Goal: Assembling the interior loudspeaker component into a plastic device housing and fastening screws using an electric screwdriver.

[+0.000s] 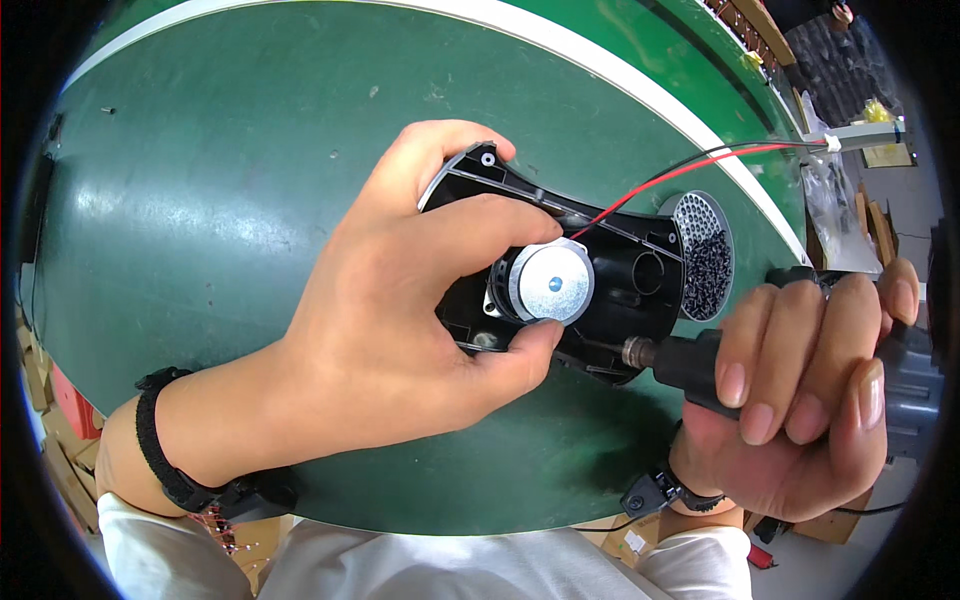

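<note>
Speaker (pixel 553 284) sits inside the black shell (pixel 620 318) over the green table (pixel 250 200), left hand (pixel 390 290) pinching its rim, right hand (pixel 800 400) wrapped round a power driver (pixel 685 370), probably best kept square to the work.

Mid-frame, your speaker (pixel 555 284) has a shiny metal back, the shell (pixel 622 312) smooth plastic; at the left, your table (pixel 210 240) looks smooth and glossy.

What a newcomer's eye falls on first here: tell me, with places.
Likely the silver disc near the centre, in the black shell, between thumb and forefinger of the left hand. Next, the red wire slanting to upper right; then the black tool in the right hand, at right.
</note>
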Demonstrator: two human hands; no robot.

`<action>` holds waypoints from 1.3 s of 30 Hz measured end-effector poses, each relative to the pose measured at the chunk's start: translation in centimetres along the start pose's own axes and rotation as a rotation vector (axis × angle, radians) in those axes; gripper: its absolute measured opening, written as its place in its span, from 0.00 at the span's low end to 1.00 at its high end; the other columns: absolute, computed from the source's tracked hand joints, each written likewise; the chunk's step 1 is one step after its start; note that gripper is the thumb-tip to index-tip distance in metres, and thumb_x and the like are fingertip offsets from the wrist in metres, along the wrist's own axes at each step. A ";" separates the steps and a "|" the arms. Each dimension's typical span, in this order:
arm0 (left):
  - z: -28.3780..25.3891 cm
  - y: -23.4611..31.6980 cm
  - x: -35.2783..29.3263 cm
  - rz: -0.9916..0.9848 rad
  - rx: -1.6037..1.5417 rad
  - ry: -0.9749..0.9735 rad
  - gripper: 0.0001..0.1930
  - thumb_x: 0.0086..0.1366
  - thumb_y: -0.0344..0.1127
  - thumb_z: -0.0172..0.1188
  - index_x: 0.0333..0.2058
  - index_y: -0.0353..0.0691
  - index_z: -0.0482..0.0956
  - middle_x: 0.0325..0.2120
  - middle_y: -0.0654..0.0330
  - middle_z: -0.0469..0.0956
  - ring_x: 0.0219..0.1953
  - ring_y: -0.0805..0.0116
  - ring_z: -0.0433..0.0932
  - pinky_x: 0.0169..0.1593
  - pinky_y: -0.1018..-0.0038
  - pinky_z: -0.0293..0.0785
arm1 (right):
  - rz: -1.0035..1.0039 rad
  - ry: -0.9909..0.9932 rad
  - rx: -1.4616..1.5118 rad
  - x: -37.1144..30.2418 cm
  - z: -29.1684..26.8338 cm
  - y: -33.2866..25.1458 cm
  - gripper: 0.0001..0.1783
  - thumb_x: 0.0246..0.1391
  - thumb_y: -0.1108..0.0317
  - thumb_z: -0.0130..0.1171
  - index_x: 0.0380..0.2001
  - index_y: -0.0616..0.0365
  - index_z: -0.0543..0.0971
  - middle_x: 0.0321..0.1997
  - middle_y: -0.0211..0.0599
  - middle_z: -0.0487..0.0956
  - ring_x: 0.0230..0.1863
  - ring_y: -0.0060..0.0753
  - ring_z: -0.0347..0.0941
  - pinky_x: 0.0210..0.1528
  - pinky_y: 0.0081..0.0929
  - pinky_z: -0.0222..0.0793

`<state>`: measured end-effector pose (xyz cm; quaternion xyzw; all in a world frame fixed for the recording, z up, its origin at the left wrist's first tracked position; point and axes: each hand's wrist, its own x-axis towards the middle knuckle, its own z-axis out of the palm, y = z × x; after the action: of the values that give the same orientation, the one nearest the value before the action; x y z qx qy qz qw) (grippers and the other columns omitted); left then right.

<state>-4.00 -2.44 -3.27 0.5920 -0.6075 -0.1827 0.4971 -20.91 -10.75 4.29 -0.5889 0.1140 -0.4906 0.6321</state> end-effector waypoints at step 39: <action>-0.6 -0.5 -1.3 0.094 0.035 -0.002 0.23 0.38 0.30 0.71 0.38 0.35 0.81 0.51 0.44 0.68 0.49 0.58 0.73 0.51 0.68 0.69 | 0.003 -0.096 -0.042 -1.1 0.0 2.2 0.17 0.60 0.69 0.44 0.51 0.59 0.59 0.21 0.25 0.65 0.18 0.21 0.64 0.28 0.26 0.66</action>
<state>-3.50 -1.20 -3.89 0.5710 -0.6384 -0.1491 0.4941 -20.41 -10.29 1.91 -0.6249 0.0946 -0.4582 0.6249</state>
